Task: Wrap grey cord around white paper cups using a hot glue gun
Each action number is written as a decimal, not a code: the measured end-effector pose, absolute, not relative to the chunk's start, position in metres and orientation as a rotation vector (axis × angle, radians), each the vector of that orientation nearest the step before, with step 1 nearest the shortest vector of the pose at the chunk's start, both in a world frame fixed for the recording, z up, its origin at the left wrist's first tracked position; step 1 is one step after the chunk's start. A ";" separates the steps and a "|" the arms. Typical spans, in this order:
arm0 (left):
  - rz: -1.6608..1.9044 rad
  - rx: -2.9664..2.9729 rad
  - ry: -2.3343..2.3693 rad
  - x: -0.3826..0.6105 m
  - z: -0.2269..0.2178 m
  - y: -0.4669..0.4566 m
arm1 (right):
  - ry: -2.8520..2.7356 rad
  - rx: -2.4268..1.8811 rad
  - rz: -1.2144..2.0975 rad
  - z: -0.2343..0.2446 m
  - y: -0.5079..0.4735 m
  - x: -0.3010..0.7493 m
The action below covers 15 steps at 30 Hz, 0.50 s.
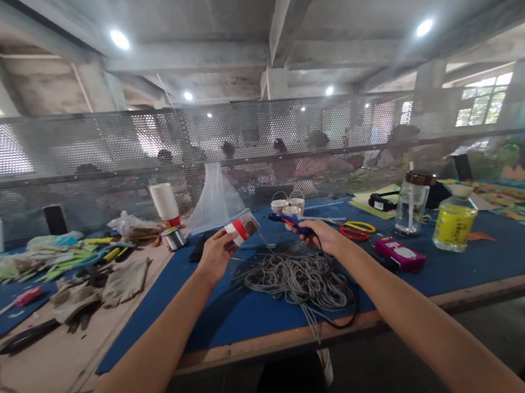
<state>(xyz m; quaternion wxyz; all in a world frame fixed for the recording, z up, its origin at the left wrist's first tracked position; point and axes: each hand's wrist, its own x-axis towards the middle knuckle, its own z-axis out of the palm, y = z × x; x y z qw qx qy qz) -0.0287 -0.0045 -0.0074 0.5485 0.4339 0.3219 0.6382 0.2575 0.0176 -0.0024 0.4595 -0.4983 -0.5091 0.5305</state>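
My left hand [218,253] is closed around a red-and-white paper cup [238,230], tipped on its side. The cup's far end looks grey-brown, and a thin grey strand hangs from it. In my right hand [317,234] is a blue hot glue gun [290,221], its nozzle pointing left toward the cup but apart from it. Below both hands lies a tangled heap of grey cord [302,281] on the blue mat [164,332]. Small white cups with thin handles [293,204] stand just behind the glue gun.
Right of the cord are red-and-yellow scissors [357,230], a magenta box [399,253], a glass bottle [411,204] and a yellow-labelled bottle [455,223]. At left lie gloves [125,281], a wire spool [174,238] and a paper cup stack [165,203]. A perforated screen [250,124] stands behind.
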 end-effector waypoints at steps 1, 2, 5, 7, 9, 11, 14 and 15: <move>1.505 1.029 0.768 -0.029 -0.008 -0.004 | -1.232 -1.138 1.359 0.000 0.014 0.258; 1.499 1.029 0.773 -0.029 -0.009 -0.003 | -1.199 -1.020 1.433 0.003 0.011 0.258; 1.482 1.037 0.785 -0.028 -0.010 -0.002 | -1.158 -0.719 1.585 0.008 0.002 0.258; 1.475 1.048 0.790 -0.027 -0.010 -0.002 | -1.194 -0.639 1.599 0.010 -0.002 0.255; 1.465 1.060 0.794 -0.026 -0.009 -0.004 | -1.219 -0.603 1.576 0.010 -0.006 0.252; 1.460 1.067 0.802 -0.025 -0.008 -0.006 | -1.236 -0.599 1.539 0.011 -0.009 0.248; 1.440 1.108 0.810 -0.023 -0.007 -0.008 | -1.276 -0.644 1.466 0.011 -0.014 0.242; 1.430 1.127 0.807 -0.023 -0.007 -0.009 | -1.295 -0.670 1.440 0.010 -0.015 0.241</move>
